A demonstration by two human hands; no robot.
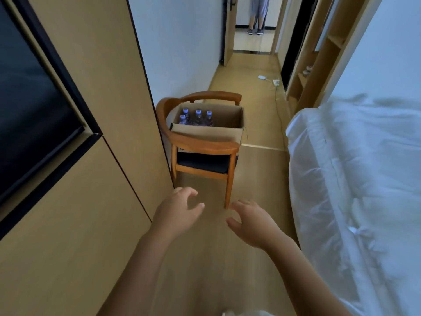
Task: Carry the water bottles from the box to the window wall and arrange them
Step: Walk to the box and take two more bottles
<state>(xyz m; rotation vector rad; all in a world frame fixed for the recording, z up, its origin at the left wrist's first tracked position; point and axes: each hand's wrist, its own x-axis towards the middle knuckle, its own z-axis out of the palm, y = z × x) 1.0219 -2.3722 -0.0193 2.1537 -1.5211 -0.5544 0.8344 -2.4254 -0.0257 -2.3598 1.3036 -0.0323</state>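
Head view shows both hands held out low over the wooden floor (pixel 255 124), carrying nothing; the left hand (pixel 176 212) has its fingers (pixel 190 192) loosely curled and apart, thumb stretched toward the other hand; the right hand (pixel 251 224) mirrors it, fingers spread and relaxed, thumb pointing left; a narrow gap of bare floor shows between the two thumbs. Ahead of the hands stands a wooden chair (pixel 200 144) with a curved arm rail and a dark seat, its near front leg just beyond the right fingertips in the picture; on the seat sits an open cardboard box (pixel 211 133), and the water bottles (pixel 198 118) stand upright in its left half, four blue caps showing, while the right half of the box looks bare. The chair sits close against the tan wall panel (pixel 91 156) on the left, which carries a dark framed screen (pixel 34 106); on the right the white bed (pixel 353 179) edges the walkway, so the open passage runs between chair and bed. Farther on, a white cable and power strip (pixel 274 82) lie on the floor beside open wooden shelving (pixel 319 65); at the far end an open doorway (pixel 252 42) shows the legs of a person (pixel 257 17) standing.
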